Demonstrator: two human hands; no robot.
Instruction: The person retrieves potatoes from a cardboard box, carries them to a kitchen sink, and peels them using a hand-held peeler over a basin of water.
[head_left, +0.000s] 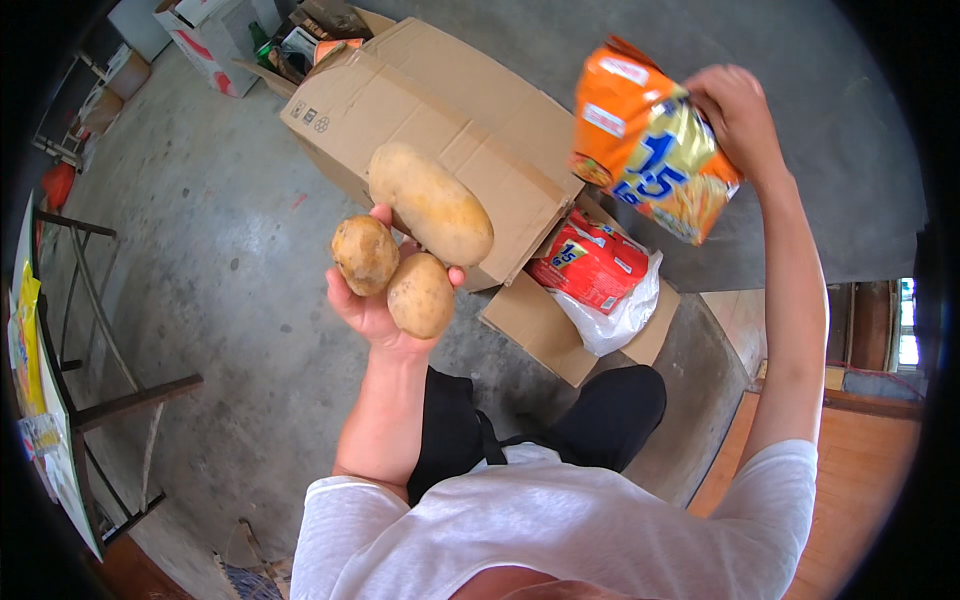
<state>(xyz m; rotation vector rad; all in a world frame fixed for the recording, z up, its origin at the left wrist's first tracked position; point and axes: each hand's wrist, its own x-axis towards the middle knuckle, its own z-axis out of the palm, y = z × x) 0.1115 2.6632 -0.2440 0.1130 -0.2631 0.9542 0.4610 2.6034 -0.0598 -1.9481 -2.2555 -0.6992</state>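
Three potatoes rest in my left hand (375, 319): a large oblong potato (431, 204), a smaller brownish potato (365, 255) and a rounded potato (421, 296). At the upper right, my right hand (739, 112) grips the edge of an orange noodle packet (645, 142), which is slightly blurred. Below the two hands lies a long cardboard box (465, 112), its near-end flaps (536, 326) spread out. In that opening sit a red noodle packet (592, 262) and a white plastic bag (619, 330). The box's inside is mostly hidden.
Beyond the box's far end are a green glass bottle (260, 45) and a white carton (214, 52). A metal-framed table (135, 401) stands at the left. Concrete floor (247, 315) surrounds the box, with orange-brown wooden boards (862, 457) at the right.
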